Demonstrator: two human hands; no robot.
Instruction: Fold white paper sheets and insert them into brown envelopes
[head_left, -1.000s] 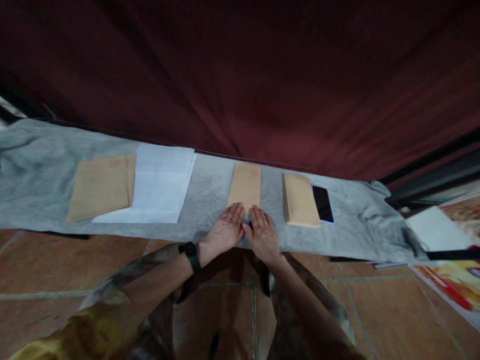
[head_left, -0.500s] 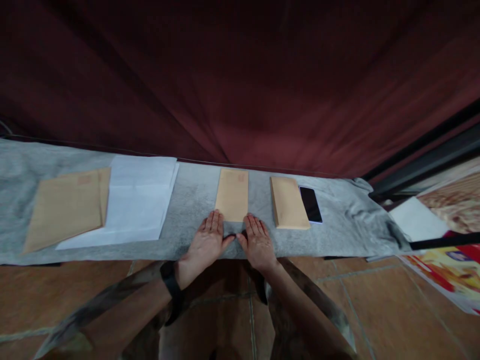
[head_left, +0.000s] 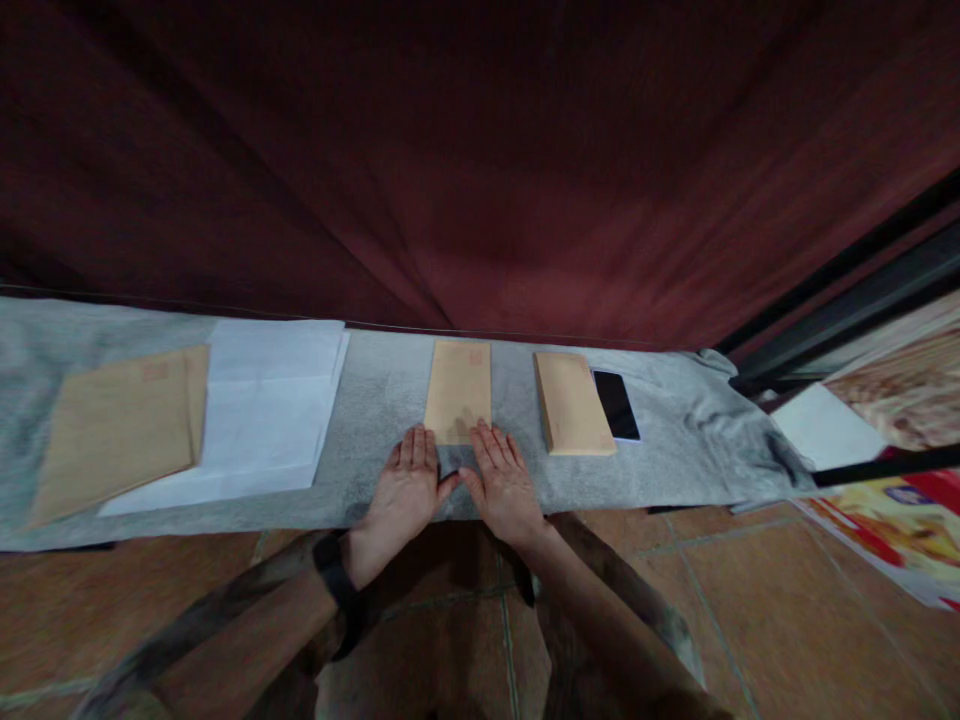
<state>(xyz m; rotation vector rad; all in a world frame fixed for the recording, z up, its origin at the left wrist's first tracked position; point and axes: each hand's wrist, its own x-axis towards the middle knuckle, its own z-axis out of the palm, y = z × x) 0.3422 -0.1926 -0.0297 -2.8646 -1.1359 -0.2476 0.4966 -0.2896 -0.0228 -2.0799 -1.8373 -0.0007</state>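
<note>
Palms down, fingers outstretched and gripping nothing, the left hand and right hand rest at the near corners of a brown envelope, which lies flat just ahead of them on a cloth-covered counter, a pose apparently meant to keep it steady and square. To the right, a thick brown stack sits beside a phone, seemingly within easy reach; to the left, larger brown envelopes overlap white sheets, likely grouped to stay separate.

Print on the middle envelope is illegible.
</note>
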